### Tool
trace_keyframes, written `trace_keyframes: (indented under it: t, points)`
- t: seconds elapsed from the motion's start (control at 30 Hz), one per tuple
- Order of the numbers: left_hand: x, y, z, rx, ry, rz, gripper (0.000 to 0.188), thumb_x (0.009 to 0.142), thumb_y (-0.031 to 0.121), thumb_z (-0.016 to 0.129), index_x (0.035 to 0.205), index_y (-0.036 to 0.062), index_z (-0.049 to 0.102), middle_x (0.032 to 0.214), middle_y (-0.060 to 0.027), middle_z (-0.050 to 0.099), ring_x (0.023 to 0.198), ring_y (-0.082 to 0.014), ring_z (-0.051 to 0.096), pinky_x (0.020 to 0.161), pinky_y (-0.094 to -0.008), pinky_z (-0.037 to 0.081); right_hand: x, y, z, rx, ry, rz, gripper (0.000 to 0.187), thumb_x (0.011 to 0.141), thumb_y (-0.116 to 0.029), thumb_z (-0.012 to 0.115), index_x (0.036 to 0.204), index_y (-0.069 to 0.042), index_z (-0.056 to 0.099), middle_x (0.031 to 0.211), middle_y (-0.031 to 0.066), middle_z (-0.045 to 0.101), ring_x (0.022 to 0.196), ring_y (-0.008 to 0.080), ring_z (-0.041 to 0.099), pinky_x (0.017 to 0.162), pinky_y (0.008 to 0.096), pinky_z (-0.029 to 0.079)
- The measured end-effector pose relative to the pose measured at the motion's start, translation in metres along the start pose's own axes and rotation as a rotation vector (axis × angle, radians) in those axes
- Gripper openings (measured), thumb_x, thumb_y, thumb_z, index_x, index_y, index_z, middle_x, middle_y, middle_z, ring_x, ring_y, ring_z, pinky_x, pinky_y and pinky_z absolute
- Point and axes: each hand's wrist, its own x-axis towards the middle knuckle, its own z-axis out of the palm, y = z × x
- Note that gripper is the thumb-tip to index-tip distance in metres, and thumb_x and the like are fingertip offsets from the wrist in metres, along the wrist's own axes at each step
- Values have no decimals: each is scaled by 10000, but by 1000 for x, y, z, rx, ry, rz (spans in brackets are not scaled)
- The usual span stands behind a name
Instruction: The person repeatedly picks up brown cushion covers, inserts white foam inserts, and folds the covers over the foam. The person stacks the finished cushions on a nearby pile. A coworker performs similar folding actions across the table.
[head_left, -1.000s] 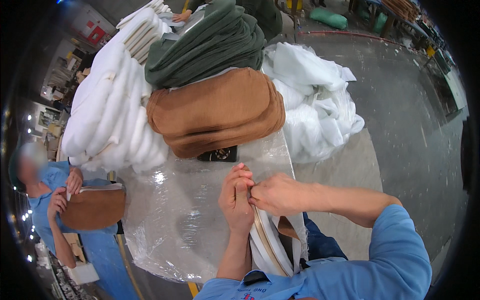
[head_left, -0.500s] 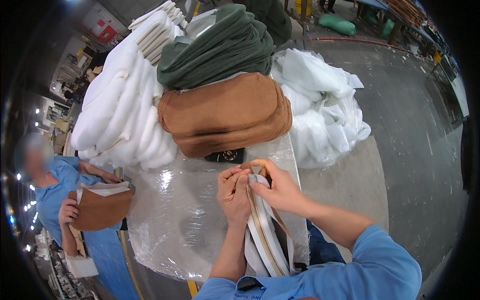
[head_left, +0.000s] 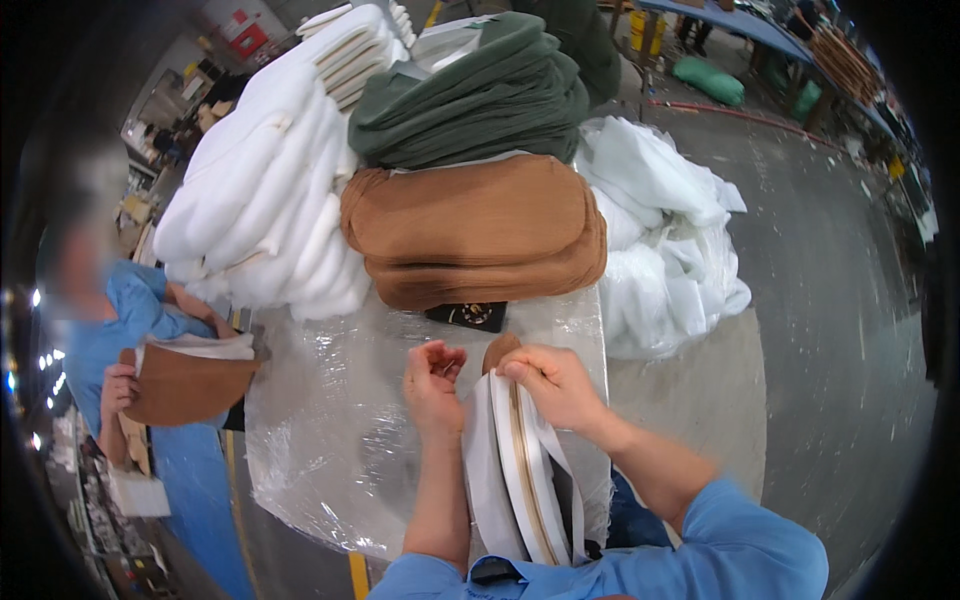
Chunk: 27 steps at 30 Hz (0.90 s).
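Observation:
A long fabric cover (head_left: 490,480) with a brown outer side, pale lining and a zipper down its middle lies in front of my body, its lower end against my shirt. My right hand (head_left: 552,383) pinches its far end, where a brown tip (head_left: 499,350) sticks out past the fingers. To the left of that end, my left hand (head_left: 435,386) is off the cover, fingers loosely bent and apart with nothing between them. Stacked brown covers (head_left: 470,215) lie just beyond my hands, partly over a small black item (head_left: 470,316).
Plastic film wraps the table (head_left: 340,430). White padded pieces (head_left: 260,180) are piled at the far left, folded dark green fabric (head_left: 470,95) behind the brown stack, and white bagged material (head_left: 665,240) at its right. A co-worker (head_left: 140,310) at left holds a brown cover (head_left: 185,385).
My left hand has let go of the cover's end and moved left. My right hand still grips it. The view has shifted slightly, and the co-worker's brown cover has turned a little.

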Motion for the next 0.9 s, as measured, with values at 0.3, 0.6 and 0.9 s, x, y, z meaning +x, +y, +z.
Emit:
trace_keyframes:
  t: [0.3, 0.6, 0.9]
  points:
    - [-96, -92, -122, -346, -20, -847, 589, 1089, 551, 469, 1212, 5, 653, 1051, -87, 703, 934, -173, 690, 883, -336, 570, -22, -40, 33, 27, 59, -186, 183, 1032, -176, 642, 925, -43, 708, 756, 91, 646, 636, 211, 594, 589, 330, 456]
    - [-62, -38, -65, -432, 67, -718, 647, 1064, 620, 459, 1156, 13, 665, 1015, -99, 718, 932, -204, 713, 844, -351, 587, -31, -42, 54, -66, 127, -336, 64, 969, -104, 696, 940, -49, 711, 692, 91, 598, 534, 219, 546, 489, 330, 415]
    - [26, 24, -33, 268, -279, -266, 638, 1081, 618, 423, 929, 55, 682, 792, -45, 652, 733, -162, 629, 666, -318, 500, -29, -45, 62, -36, 155, -413, 56, 940, -56, 670, 935, -65, 724, 647, 64, 568, 497, 186, 516, 450, 325, 389]
